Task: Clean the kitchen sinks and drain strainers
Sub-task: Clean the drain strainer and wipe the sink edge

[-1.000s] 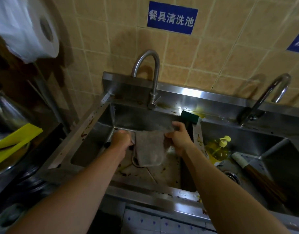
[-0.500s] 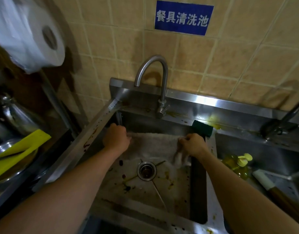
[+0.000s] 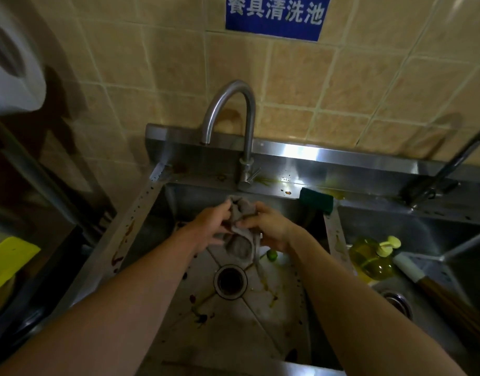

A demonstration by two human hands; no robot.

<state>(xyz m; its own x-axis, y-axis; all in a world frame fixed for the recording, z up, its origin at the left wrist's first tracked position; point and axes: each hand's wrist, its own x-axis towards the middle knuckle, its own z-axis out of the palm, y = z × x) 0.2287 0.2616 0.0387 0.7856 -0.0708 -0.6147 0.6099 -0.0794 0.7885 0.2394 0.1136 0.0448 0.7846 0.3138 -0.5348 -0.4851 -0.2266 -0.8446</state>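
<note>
Above the left sink (image 3: 163,226), near its back wall, a grey cloth (image 3: 240,226) is bunched and gripped by the left hand (image 3: 211,226) and right hand (image 3: 271,229). Wringing seems underway; wiping the stained floor around the drain strainer (image 3: 230,280) likely follows.

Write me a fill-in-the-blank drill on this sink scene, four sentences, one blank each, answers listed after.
1. Both hands, left hand and right hand, hold a grey ____ above the left sink.
2. The green scouring sponge sits on the ledge to the ____ of the faucet.
3. The yellow soap bottle lies in the ____ sink.
4. The wall sign is ____ with white characters.

Answers: cloth; right; right; blue
</note>
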